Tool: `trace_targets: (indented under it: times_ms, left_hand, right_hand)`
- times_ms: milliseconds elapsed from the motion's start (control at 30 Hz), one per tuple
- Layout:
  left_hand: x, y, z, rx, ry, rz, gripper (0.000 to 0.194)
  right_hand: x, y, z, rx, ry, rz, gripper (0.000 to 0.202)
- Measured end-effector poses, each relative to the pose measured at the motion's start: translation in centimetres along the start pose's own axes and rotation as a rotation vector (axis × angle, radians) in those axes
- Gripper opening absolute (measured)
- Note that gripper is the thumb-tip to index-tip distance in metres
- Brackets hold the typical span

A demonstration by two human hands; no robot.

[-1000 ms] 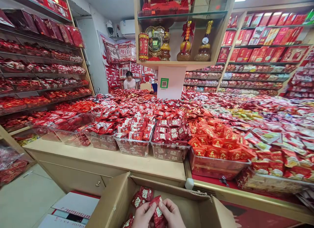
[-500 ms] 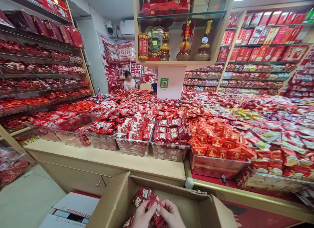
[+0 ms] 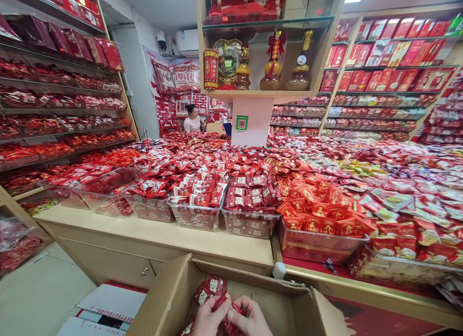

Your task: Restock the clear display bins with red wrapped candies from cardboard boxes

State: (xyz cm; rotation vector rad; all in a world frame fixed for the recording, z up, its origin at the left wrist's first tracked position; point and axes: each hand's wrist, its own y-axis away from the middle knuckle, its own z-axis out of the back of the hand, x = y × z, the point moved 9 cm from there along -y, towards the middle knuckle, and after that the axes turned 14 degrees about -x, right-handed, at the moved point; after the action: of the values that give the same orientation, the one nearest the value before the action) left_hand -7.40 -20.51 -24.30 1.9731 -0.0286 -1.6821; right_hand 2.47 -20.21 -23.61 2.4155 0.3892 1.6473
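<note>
Low in the view, my left hand [image 3: 211, 317] and my right hand [image 3: 250, 318] are side by side over an open cardboard box [image 3: 170, 297]. Between them is a small red packet [image 3: 224, 304], pinched by the fingers and thumbs of both hands. My palms and lower fingers are cut off by the bottom edge. Another red packet [image 3: 211, 287] with white characters lies inside the box, just beyond my left hand. More packets show at the box's lower left.
Clear bins of packets [image 3: 197, 219] line the wooden counter [image 3: 162, 235] beyond the box. White cartons [image 3: 112, 302] stand at lower left. Packed shelves [image 3: 58, 109] rise at left. A person [image 3: 193, 120] is in the background.
My hands have shifted slightly, and the packet between them has tilted and moved a little left. The background person's head and arm have changed position.
</note>
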Motion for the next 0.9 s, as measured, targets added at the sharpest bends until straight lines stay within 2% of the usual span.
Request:
trace_targets:
  times_ms: [167,267,367,500,633,767,900]
  left_hand:
    - [0.1,-0.1,-0.2,0.005,0.173,0.033,0.046]
    - [-1.1,0.6,-0.5,0.014,0.152,0.028,0.044]
    - [-4.0,2.4,-1.1,0.040,0.109,0.002,0.040]
    - [-9.4,4.8,-2.9,0.106,0.182,-0.058,0.034]
    - [-12.3,6.2,-4.7,0.217,0.266,-0.039,0.031]
    - [-13.2,7.2,-5.0,0.251,0.269,-0.059,0.031]
    - [-12.5,7.1,-4.6,0.230,0.126,-0.105,0.026]
  right_hand:
    - [0.3,-0.1,-0.1,-0.034,-0.015,0.017,0.040]
    - [1.0,-0.2,0.2,-0.097,-0.041,0.007,0.040]
    - [3.8,0.7,0.4,-0.161,-0.048,0.005,0.036]
    - [9.1,2.3,-0.1,-0.124,-0.193,0.008,0.027]
    - [12.4,3.1,0.5,-0.172,-0.221,0.054,0.022]
    - [14.0,4.0,0.9,-0.200,-0.137,0.175,0.020]
    - [15.2,4.7,1.2,-0.243,0.071,0.349,0.020]
